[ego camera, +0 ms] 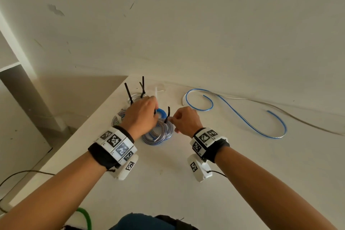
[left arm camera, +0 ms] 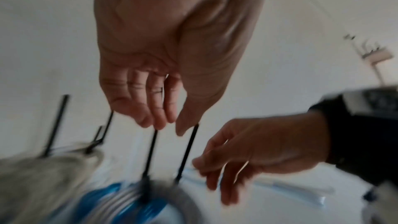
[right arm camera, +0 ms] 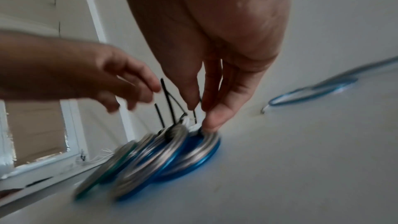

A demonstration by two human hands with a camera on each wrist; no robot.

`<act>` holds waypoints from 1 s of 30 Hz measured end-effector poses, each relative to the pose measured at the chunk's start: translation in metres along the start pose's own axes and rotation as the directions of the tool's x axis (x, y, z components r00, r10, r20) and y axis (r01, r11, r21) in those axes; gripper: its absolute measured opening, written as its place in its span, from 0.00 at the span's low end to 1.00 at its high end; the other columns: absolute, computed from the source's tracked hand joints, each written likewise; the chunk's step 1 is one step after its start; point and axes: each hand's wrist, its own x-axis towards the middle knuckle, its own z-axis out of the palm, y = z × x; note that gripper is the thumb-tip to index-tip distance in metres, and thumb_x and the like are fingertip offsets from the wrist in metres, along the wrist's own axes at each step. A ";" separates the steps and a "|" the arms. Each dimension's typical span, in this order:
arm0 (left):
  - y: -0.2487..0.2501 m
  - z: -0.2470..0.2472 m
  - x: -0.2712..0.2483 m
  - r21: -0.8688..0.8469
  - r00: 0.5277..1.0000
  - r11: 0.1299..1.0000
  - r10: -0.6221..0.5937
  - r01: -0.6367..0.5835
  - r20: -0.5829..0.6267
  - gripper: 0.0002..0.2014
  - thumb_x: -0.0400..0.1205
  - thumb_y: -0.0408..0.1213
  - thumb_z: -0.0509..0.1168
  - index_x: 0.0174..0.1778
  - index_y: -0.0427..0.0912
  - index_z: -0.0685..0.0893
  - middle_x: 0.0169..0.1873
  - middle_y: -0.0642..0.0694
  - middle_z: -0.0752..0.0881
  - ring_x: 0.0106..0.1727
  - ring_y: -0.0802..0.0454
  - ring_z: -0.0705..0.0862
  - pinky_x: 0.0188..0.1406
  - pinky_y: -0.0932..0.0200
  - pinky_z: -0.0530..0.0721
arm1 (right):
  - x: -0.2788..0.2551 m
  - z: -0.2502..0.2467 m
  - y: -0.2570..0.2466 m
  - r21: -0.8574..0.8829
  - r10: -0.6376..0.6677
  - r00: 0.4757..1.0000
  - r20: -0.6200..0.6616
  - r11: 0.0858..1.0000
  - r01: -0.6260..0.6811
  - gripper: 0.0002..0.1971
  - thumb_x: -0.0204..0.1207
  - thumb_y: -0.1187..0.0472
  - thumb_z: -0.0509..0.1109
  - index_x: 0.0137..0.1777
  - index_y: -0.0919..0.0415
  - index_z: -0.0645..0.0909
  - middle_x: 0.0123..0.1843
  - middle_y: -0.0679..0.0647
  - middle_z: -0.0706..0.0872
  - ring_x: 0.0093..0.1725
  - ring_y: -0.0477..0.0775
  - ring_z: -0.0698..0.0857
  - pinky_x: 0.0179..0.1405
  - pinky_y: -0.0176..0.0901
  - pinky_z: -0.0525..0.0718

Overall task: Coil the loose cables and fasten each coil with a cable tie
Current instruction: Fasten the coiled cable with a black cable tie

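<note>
Your hands meet over the nearest coil (ego camera: 158, 133), a blue-and-silver ring lying flat on the white table (ego camera: 186, 183) just ahead of your wrists. Your right hand (ego camera: 183, 120) has its fingers curled down at the coil's rim, where a black cable tie (ego camera: 167, 115) stands up; whether they pinch the tie's head or only press the turns beside it I cannot tell (both wrist views are smeared). Your left hand (ego camera: 142, 113) hangs above with fingers drooping, their tips at the upper ends of two ties (left arm camera: 150, 154), though a firm pinch is not plain.

To finish this step well, I would pin the windings flat with the right fingertips close to the tie's head, take the free tail between thumb and forefinger, and pull straight along the tie, not sideways, so that the turns bunch evenly and none slips out. Stop when the bundle is snug, since the thin jacket may crease.

Beyond it, a second blue coil (ego camera: 161, 113) overlaps the first, and a paler coil (ego camera: 117, 118) leans at the left. Farther back a whitish coil (ego camera: 135, 97) bears two upright black ties (ego camera: 128, 92). Farthest, to the right, a loose blue cable (ego camera: 240, 117) snakes uncoiled across the table beside a grey one (ego camera: 298, 120), both judged still to do.
</note>
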 end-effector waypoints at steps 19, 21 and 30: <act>0.135 0.133 0.158 -0.143 0.916 0.986 0.134 -0.085 0.378 0.07 0.80 0.47 0.71 0.45 0.50 0.82 0.54 0.46 0.87 0.57 0.43 0.85 0.53 0.53 0.82 | 0.130 -0.136 0.157 -0.435 0.260 0.956 -0.134 0.851 -0.293 0.22 0.85 0.68 0.63 0.79 0.62 0.75 0.75 0.65 0.80 0.72 0.69 0.80 0.70 0.55 0.81; 0.130 0.141 0.164 -0.157 0.911 0.984 0.138 -0.082 0.389 0.07 0.80 0.47 0.72 0.45 0.49 0.82 0.52 0.47 0.87 0.57 0.44 0.85 0.52 0.54 0.81 | 0.135 -0.139 0.160 -0.475 0.243 0.954 -0.177 0.828 -0.299 0.15 0.83 0.68 0.67 0.68 0.64 0.83 0.67 0.66 0.85 0.65 0.70 0.84 0.62 0.55 0.84; 0.131 0.112 0.183 -0.293 0.978 0.933 0.202 -0.210 -0.057 0.34 0.79 0.50 0.74 0.77 0.40 0.71 0.72 0.38 0.73 0.70 0.37 0.73 0.66 0.42 0.77 | 0.101 -0.188 0.120 -0.246 -0.035 0.967 -0.253 0.969 -0.029 0.07 0.81 0.54 0.75 0.53 0.55 0.93 0.44 0.53 0.90 0.44 0.55 0.84 0.45 0.46 0.80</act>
